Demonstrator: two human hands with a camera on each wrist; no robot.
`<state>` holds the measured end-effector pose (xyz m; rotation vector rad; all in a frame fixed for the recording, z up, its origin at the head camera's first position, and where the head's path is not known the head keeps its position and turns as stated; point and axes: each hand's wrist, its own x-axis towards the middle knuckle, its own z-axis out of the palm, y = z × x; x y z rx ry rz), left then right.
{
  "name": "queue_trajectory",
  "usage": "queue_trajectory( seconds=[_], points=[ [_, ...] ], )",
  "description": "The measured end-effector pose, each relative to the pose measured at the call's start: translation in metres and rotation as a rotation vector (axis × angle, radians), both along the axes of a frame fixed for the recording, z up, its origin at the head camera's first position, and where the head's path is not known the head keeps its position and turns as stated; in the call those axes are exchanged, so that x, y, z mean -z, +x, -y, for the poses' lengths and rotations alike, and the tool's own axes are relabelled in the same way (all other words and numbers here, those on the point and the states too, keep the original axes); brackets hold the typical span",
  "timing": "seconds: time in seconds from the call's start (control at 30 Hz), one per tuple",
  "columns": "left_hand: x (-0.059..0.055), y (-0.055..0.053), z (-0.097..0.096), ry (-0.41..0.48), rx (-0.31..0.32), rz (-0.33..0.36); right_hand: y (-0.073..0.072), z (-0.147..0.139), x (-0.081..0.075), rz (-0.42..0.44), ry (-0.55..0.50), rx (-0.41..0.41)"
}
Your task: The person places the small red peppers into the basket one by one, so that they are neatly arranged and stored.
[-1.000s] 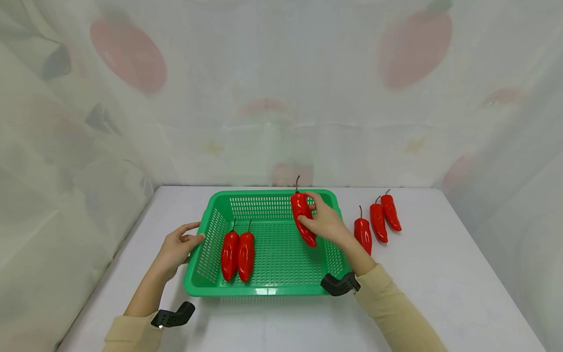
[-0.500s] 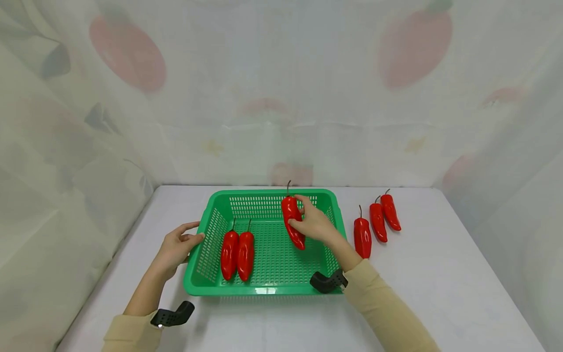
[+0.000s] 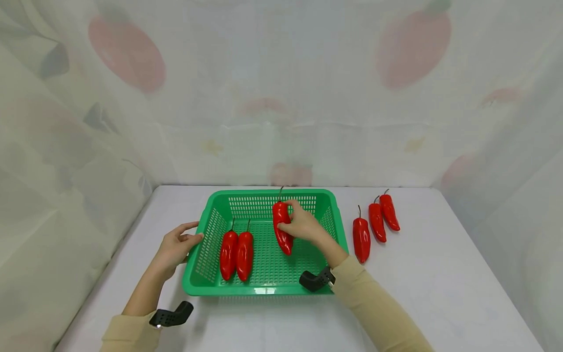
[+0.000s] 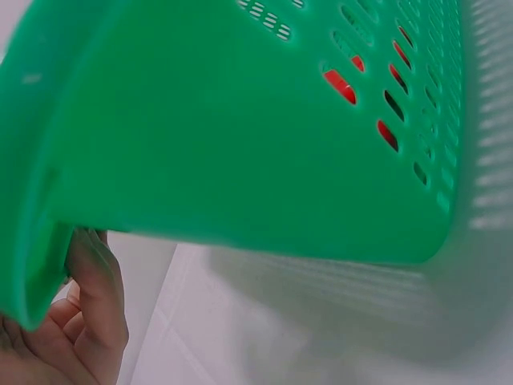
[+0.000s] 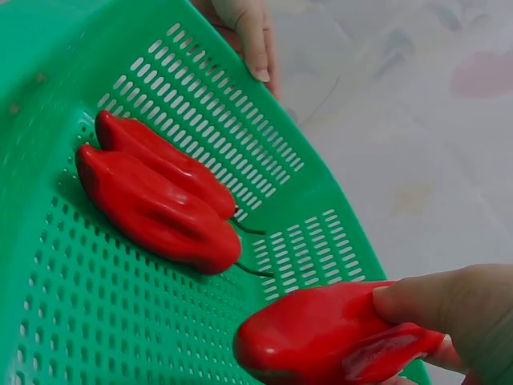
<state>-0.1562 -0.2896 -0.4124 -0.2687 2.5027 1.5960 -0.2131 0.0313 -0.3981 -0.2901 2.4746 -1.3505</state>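
My right hand pinches a red chili pepper between thumb and fingers, over the inside of a green plastic basket. The pepper's stem points away from me. Two more red peppers lie side by side on the basket floor, to the left of the held one. At the basket's left rim, my left hand grips the edge with thumb on top and fingers beneath; the left wrist view shows those curled fingers under the rim.
Right of the basket, three red peppers lie on the white table: a near one, a middle one and a far one. A patterned curtain hangs behind and at both sides.
My right hand has carried the held pepper leftward and a little nearer to me, toward the two peppers in the basket. The left hand has stayed at the rim.
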Motion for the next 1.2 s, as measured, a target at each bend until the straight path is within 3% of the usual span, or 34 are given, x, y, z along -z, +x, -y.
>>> queue_trajectory(
  seconds=[0.33, 0.7, 1.2],
  points=[
    [0.002, 0.001, 0.001, 0.009, 0.004, 0.012, -0.002, 0.015, 0.004, 0.119, -0.077, -0.022],
    [0.001, 0.001, 0.001, 0.01, 0.002, 0.011, -0.004, 0.029, 0.011, 0.175, -0.054, -0.076],
    [-0.001, 0.0, -0.001, -0.009, -0.001, 0.008, -0.003, 0.042, 0.024, 0.293, -0.073, -0.064]
  ],
)
